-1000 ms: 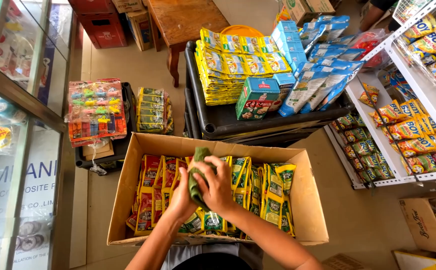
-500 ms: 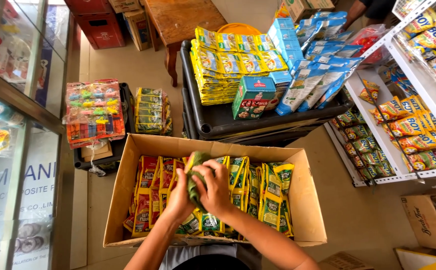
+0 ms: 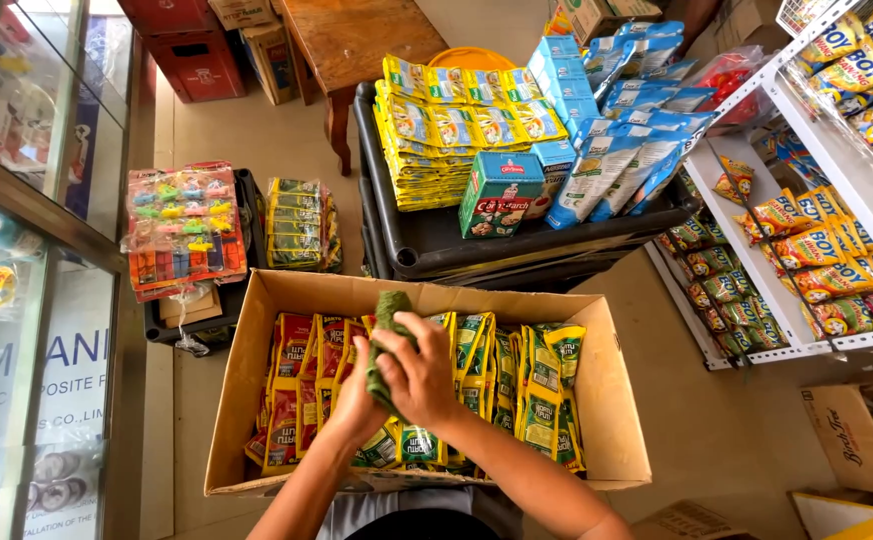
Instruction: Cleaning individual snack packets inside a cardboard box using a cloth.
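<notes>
Nearest the wearer, both hands work over the middle of an open cardboard box resting at waist level. The right hand is closed over a dark green packet, fingers wrapped across its front; the left hand clasps the same packet from behind and below, fingers curled round it. The packet stands upright, its top edge clear of both hands and raised above the box contents, a grip that suits lifting one item free of a tight row.

Inside the box, sachets stand on edge in rows: red sachets fill the left side, green-and-yellow sachets the right. Packed upright, they brace one another.

Beyond the far edge of the box, a black cart carries stacked yellow packets, a green carton and blue pouches.

To the left, a wrapped multicoloured bundle sits on a dark crate. At right, a white shelf rack holds yellow snack bags. A wooden table stands farthest off.
</notes>
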